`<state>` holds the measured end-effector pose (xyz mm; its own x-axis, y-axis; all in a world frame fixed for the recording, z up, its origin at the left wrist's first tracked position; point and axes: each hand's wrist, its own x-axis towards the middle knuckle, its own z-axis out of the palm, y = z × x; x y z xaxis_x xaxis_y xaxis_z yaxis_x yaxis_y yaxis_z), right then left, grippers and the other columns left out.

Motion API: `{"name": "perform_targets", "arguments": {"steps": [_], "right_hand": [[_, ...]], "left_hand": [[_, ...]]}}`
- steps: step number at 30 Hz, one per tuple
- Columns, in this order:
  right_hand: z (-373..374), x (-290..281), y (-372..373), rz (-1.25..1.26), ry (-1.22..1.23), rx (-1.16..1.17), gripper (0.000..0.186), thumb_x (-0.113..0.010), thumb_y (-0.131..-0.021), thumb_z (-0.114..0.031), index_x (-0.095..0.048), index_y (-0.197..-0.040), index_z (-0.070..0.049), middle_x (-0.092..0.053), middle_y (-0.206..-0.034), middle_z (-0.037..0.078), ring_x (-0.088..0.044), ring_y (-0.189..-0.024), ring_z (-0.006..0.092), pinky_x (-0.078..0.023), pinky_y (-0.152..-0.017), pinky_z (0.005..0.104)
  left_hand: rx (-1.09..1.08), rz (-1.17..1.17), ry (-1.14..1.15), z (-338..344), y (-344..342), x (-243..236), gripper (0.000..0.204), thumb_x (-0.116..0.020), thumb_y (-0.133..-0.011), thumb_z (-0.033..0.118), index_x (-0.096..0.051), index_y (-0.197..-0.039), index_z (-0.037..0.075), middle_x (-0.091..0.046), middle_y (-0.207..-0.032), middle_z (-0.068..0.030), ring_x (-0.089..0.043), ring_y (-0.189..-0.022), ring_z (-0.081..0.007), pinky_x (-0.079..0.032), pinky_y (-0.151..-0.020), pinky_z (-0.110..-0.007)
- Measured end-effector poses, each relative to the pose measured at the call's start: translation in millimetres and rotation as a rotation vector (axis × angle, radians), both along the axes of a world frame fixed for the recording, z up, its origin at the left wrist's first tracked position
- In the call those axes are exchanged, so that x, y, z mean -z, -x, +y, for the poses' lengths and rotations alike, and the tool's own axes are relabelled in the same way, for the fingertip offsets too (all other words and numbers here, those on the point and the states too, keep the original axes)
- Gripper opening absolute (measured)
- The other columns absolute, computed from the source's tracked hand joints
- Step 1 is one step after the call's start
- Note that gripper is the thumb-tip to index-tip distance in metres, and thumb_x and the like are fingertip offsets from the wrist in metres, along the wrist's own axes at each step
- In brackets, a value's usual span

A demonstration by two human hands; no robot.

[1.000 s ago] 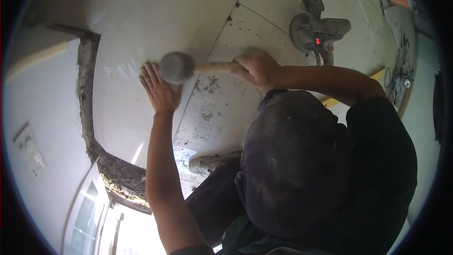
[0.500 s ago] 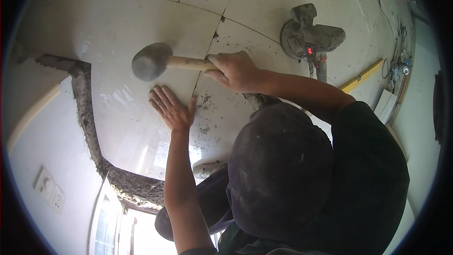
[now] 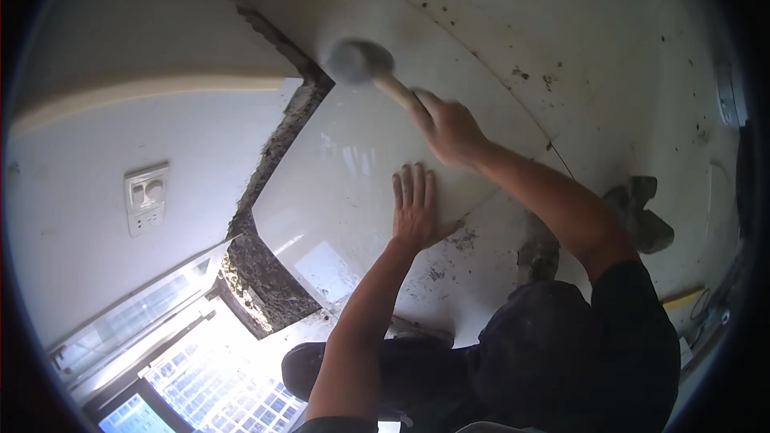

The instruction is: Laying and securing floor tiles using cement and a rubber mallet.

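My right hand is wrapped round the wooden handle of a rubber mallet. The mallet's dark grey head is blurred and hangs over the far left part of a large pale floor tile, near its corner by the wall. Whether it touches the tile I cannot tell. Flat on the same glossy tile lies my left hand, fingers stretched forward and thumb out to the right, holding nothing. Crumbs of mortar are scattered to the right of that hand.
A rough mortar-lined gap runs between the tile and the white wall, which bears a socket plate. At the right sit a dusty power tool and a yellow bar. A bright window shows at the lower left.
The view has swung left, showing more of wall and window. The mallet has moved away from my left hand toward the tile's far corner. My left hand remains flat on the tile.
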<state>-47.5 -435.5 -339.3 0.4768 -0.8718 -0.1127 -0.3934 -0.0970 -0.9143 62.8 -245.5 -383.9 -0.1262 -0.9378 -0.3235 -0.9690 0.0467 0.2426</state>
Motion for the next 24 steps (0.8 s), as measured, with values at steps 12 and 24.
{"name": "perform_targets", "arguments": {"steps": [12,24], "right_hand": [[-111,21,-124,0.051,-0.039,0.041,0.035,-0.044,-0.101,-0.033,-0.06,-0.103,-0.002,-0.067,-0.086,0.02,-0.065,-0.086,0.0398,-0.049,-0.077,0.0502],[-114,31,-115,0.109,-0.037,0.027,0.032,-0.045,-0.1,-0.032,-0.06,-0.103,-0.004,-0.066,-0.08,0.02,-0.065,-0.078,0.0394,-0.049,-0.072,0.05]], "left_hand": [[0.063,0.028,-0.083,-28,4,4,0.127,-0.068,-0.063,0.078,-0.025,-0.149,-0.006,-0.012,-0.156,-0.0343,0.001,-0.144,-0.0568,0.007,-0.11,-0.074],[0.067,0.043,-0.052,-26,3,9,0.128,-0.066,-0.062,0.08,-0.027,-0.148,-0.007,-0.015,-0.154,-0.0358,-0.002,-0.143,-0.0583,0.006,-0.109,-0.075]]}}
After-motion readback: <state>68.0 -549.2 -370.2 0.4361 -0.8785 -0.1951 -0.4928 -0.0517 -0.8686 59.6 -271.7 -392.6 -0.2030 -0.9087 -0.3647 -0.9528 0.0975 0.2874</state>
